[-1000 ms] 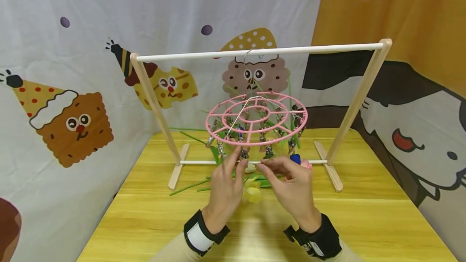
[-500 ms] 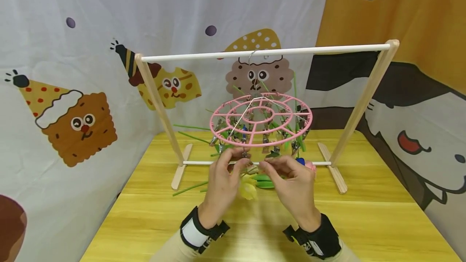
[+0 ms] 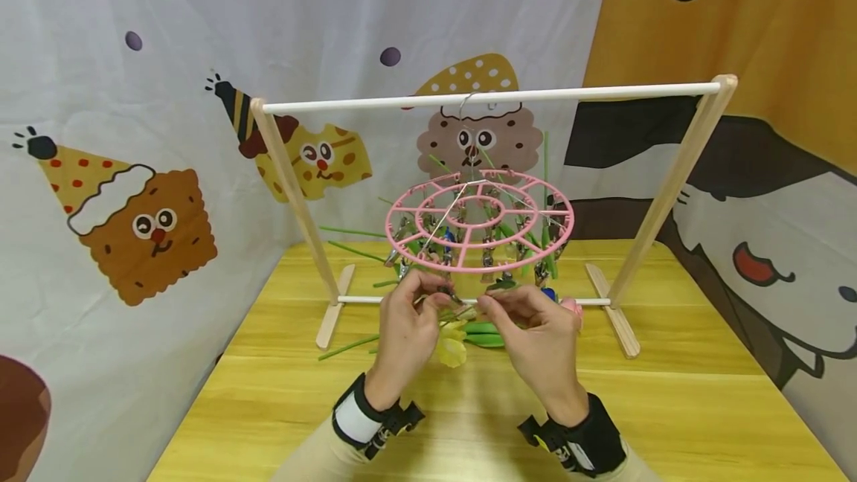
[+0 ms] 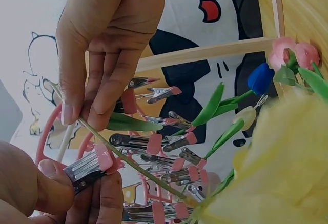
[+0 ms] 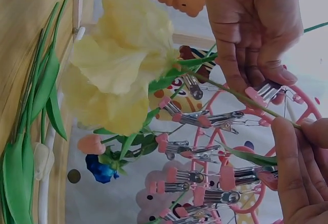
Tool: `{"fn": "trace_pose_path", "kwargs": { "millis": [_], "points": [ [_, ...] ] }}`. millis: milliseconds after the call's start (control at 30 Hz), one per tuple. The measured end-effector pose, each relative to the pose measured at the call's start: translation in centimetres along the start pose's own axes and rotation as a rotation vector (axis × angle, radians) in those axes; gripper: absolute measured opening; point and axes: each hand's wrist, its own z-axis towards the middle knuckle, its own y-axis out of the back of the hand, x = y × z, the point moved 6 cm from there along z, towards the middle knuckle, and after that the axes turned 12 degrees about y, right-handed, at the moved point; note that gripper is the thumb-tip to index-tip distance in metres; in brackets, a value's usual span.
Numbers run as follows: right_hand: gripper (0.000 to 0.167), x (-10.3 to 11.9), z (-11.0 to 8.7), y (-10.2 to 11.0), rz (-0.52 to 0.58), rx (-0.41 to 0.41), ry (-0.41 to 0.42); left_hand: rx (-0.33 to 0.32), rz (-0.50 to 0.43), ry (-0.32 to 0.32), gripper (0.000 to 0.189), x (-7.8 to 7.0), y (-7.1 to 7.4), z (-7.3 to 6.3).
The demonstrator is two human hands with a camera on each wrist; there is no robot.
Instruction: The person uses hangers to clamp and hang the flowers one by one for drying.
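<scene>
A metal clip with pink tips (image 4: 92,167) is pinched between the thumb and fingers of my left hand (image 3: 408,326), below the front of the pink round hanger (image 3: 469,270). My right hand (image 3: 538,344) pinches the thin green stem (image 5: 233,92) of a yellow flower (image 5: 123,55). In the left wrist view the stem runs slantwise close to the clip's pink tips; whether it lies between them I cannot tell. The yellow flower (image 3: 451,344) hangs head down between the hands in the head view. Several other clips (image 5: 220,197) dangle from the hanger.
A wooden rack with a white top bar (image 3: 375,103) carries the hanger by a hook. A blue flower (image 4: 261,78), a white bud (image 4: 245,117) and pink flowers (image 4: 292,55) show behind the clips. Green stems (image 3: 348,346) lie on the wooden table (image 3: 268,393).
My left index finger, stretched up toward the hanger earlier, has curled in, and the clip is now held tilted toward the right hand. The yellow flower has shifted slightly left.
</scene>
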Motion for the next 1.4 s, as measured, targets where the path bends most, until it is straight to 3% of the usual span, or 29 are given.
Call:
{"fn": "trace_pose_path", "kwargs": {
  "millis": [267, 500, 767, 967, 1167, 1400],
  "points": [
    [0.022, -0.2, -0.2, 0.0, 0.006, 0.004, -0.024, 0.014, -0.070, 0.060, 0.024, 0.4, 0.1, 0.1],
    [0.023, -0.1, 0.0, -0.2, 0.065, -0.012, -0.016, 0.034, -0.079, 0.113, 0.021, 0.7, -0.1, 0.2],
    [0.026, 0.0, -0.2, -0.2, 0.077, -0.006, -0.023, 0.074, -0.055, 0.086, 0.010, 0.9, -0.2, 0.4],
    [0.029, 0.0, -0.5, 0.0, 0.027, 0.022, -0.013, 0.097, -0.024, 0.050, 0.022, 1.3, 0.4, 0.3],
    [0.028, -0.1, -1.2, 0.4, -0.013, 0.054, -0.024, 0.178, -0.084, 0.035, 0.032, 1.5, 0.8, 0.3],
    [0.024, -0.9, -2.8, 0.9, -0.062, 0.113, -0.075, 0.163, -0.099, 0.063, 0.036, 2.0, 1.8, 0.5]
  ]
}}
